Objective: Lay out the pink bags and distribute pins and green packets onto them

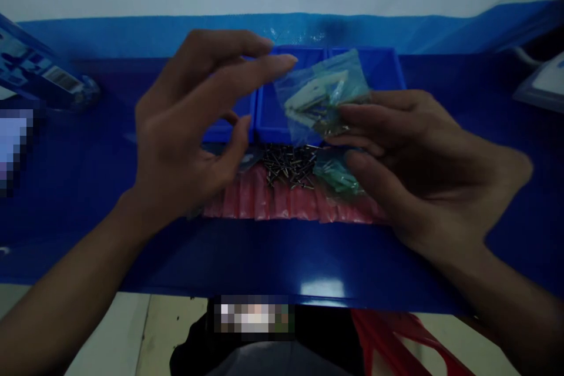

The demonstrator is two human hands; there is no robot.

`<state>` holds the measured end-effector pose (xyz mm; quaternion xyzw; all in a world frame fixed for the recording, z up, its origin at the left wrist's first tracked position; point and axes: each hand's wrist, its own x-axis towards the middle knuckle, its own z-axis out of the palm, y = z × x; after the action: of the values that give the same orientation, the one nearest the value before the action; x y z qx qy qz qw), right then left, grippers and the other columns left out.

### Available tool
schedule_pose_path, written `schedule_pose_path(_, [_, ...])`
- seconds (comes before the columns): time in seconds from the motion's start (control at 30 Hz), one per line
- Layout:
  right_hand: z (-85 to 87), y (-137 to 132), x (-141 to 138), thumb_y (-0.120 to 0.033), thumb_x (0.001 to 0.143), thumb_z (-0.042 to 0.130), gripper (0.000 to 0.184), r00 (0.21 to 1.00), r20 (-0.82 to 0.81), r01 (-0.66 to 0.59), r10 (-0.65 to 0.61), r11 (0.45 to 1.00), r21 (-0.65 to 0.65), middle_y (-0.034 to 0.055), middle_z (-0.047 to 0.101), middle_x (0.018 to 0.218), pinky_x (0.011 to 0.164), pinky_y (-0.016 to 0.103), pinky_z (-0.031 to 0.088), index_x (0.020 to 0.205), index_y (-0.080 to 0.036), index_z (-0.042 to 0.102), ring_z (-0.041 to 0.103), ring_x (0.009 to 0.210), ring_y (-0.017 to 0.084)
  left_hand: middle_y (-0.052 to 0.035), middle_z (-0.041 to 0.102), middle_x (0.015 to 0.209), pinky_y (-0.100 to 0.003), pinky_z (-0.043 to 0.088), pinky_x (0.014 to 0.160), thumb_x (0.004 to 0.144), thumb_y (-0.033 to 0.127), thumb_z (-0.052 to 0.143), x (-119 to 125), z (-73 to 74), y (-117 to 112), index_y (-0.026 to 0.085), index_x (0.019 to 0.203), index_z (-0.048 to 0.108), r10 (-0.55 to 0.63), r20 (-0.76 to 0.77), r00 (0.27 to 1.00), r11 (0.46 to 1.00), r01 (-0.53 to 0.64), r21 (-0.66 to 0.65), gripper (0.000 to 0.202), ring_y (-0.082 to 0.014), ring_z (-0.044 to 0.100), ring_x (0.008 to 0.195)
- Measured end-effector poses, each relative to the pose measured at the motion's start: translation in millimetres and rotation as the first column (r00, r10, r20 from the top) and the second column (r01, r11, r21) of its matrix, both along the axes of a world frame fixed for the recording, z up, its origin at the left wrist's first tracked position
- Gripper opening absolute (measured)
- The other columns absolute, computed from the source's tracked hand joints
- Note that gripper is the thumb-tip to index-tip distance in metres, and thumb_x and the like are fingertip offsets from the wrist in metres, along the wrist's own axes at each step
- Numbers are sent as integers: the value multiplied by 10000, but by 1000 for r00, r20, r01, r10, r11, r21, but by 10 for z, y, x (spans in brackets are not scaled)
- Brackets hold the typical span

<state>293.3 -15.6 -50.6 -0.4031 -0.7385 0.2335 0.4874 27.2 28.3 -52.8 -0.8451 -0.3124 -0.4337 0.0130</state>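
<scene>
My right hand [409,158] pinches a small clear plastic bag [319,97] with pale parts and small screws inside, held up above the table. My left hand [194,123] hovers just left of the bag with its fingers spread and curved, the fingertips close to the bag's top edge but holding nothing. Below both hands a pile of small dark screws [288,165] lies on a row of red packets [282,202]. Another clear bag with greenish parts [339,176] rests under my right fingers.
Blue bins [379,67] stand behind the bag on the glossy blue table [282,264]. A blue box [39,73] lies at the far left, a pale device [546,85] at the far right. A blue, white and pink wall covering runs behind.
</scene>
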Motion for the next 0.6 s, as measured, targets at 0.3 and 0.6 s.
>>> schedule_pose_path(0.3, [-46, 7, -13, -236, 973, 763, 353, 1000, 22, -14, 12, 998, 61, 8, 736, 1031, 743, 413, 669, 1286, -399, 777, 736, 960, 221, 13, 822, 1084, -245, 640, 827, 996, 119, 759, 170, 15, -158, 338, 1307, 771, -40, 32, 999, 999, 40, 18, 380, -145, 796, 946])
schedule_pose_path(0.6, [164, 302, -70, -305, 1008, 759, 155, 971, 236, -65, 28, 986, 153, -41, 764, 823, 587, 231, 586, 1142, -226, 756, 734, 701, 112, 7, 812, 1114, -246, 654, 831, 962, 95, 793, 161, 34, -137, 337, 1415, 726, -35, 165, 986, 998, 43, -44, 518, -148, 783, 934])
